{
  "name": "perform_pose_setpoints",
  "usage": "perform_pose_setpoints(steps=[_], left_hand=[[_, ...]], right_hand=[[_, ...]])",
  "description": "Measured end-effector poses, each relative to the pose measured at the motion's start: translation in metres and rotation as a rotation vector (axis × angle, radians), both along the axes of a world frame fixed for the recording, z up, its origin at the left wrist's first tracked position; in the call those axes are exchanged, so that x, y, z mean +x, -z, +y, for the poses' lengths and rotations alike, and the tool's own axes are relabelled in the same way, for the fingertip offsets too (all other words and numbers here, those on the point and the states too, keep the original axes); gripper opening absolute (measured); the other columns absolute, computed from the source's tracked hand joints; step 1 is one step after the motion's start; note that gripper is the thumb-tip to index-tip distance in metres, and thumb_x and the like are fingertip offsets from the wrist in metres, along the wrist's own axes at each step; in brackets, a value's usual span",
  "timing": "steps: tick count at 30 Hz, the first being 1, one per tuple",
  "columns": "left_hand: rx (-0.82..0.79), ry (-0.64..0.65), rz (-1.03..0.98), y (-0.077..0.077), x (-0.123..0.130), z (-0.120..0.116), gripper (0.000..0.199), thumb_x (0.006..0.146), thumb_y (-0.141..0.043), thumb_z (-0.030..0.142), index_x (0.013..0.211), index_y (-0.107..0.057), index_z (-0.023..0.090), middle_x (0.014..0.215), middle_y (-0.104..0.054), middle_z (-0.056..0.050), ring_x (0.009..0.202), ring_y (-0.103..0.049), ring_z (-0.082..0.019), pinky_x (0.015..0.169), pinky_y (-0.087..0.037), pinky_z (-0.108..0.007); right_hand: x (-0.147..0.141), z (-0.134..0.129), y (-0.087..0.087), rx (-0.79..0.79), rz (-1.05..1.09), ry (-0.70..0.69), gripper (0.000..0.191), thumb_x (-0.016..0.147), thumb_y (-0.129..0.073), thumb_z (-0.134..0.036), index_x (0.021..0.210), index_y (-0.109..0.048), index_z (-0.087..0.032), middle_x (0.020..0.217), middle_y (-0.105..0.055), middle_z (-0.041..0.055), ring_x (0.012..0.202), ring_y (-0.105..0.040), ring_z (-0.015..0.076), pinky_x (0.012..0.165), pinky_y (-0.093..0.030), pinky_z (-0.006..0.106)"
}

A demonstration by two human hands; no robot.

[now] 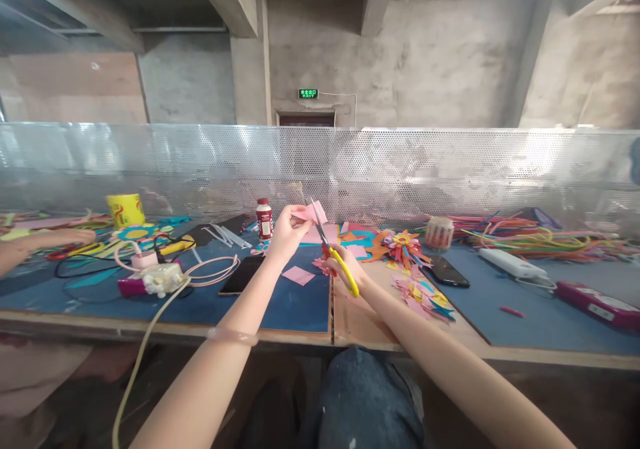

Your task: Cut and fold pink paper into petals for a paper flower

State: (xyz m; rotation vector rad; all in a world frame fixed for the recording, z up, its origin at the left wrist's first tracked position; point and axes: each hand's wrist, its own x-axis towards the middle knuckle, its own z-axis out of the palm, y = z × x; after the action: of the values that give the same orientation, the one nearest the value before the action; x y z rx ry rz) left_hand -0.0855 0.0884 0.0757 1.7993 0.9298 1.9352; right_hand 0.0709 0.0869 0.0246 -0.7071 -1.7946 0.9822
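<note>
Near the middle of the view, my left hand (289, 230) pinches a small piece of pink paper (315, 213) above the table. My right hand (345, 265) is closed on yellow-handled scissors (347, 272), whose blades point up and meet the paper's edge. The blades look slightly apart. Below my hands, a pink paper square (299, 275) lies on the blue mat. Red paper pieces (325, 266) lie beside my right hand. Farther right are a colourful paper flower (403, 243) and a heap of cut paper scraps (423, 295).
A black tablet (243, 275), a red-capped bottle (264, 219) and a power strip with cables (163, 279) are on the left. Another person's hand (75, 237) is at far left. On the right lie a black phone (447, 271), a jar (440, 233) and coloured strips (530, 237).
</note>
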Motion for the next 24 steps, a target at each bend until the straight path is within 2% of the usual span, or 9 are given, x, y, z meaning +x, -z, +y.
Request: perform_pose_setpoints(steps=[5,9,14,19,24], left_hand=[[-0.005,-0.001,-0.012,-0.0005,0.0007,-0.0005,0.029,0.069,-0.061,0.021,0.095,-0.050,0.019,0.083,-0.059,-0.003,0.077,-0.061,-0.017,0.063,-0.048,-0.028],[-0.002,0.007,-0.017,-0.0006,0.0007,-0.0001,0.029,0.069,-0.061,0.021,0.095,-0.050,0.018,0.086,-0.059,-0.004,0.079,-0.061,-0.017,0.063,-0.048,-0.028],[-0.004,0.006,-0.019,-0.0005,0.0006,-0.0004,0.029,0.068,-0.062,0.022,0.095,-0.050,0.018,0.088,-0.059,-0.004,0.076,-0.061,-0.016,0.062,-0.048,-0.028],[0.002,0.010,-0.024,-0.0004,0.0007,-0.0007,0.029,0.068,-0.061,0.022,0.095,-0.050,0.018,0.089,-0.059,-0.005,0.077,-0.061,-0.017,0.062,-0.048,-0.028],[-0.004,-0.002,0.000,-0.0002,-0.0003,0.0001,0.029,0.068,-0.061,0.021,0.095,-0.050,0.018,0.082,-0.060,-0.003,0.072,-0.060,-0.016,0.062,-0.048,-0.028]], right_hand=[[0.0000,0.0014,0.0009,-0.011,-0.004,0.001,0.014,0.061,-0.049,-0.021,0.075,-0.048,-0.018,0.053,-0.046,-0.0062,0.047,-0.043,0.0090,0.047,-0.033,0.022],[0.0001,0.0030,0.0024,-0.003,-0.006,-0.002,0.010,0.061,-0.049,-0.020,0.070,-0.046,-0.017,0.053,-0.046,-0.0059,0.048,-0.043,0.0087,0.048,-0.034,0.022],[-0.0001,0.0040,0.0036,-0.003,0.018,-0.030,0.017,0.062,-0.050,-0.021,0.078,-0.049,-0.017,0.057,-0.047,-0.0055,0.048,-0.042,0.0085,0.048,-0.035,0.022],[0.0006,0.0025,0.0021,0.012,0.010,-0.022,0.016,0.062,-0.049,-0.021,0.077,-0.049,-0.017,0.055,-0.047,-0.0056,0.048,-0.043,0.0090,0.049,-0.035,0.022],[0.0007,-0.0014,-0.0009,0.005,0.011,-0.012,0.014,0.061,-0.048,-0.020,0.074,-0.048,-0.017,0.054,-0.046,-0.0057,0.048,-0.042,0.0088,0.048,-0.035,0.022]])
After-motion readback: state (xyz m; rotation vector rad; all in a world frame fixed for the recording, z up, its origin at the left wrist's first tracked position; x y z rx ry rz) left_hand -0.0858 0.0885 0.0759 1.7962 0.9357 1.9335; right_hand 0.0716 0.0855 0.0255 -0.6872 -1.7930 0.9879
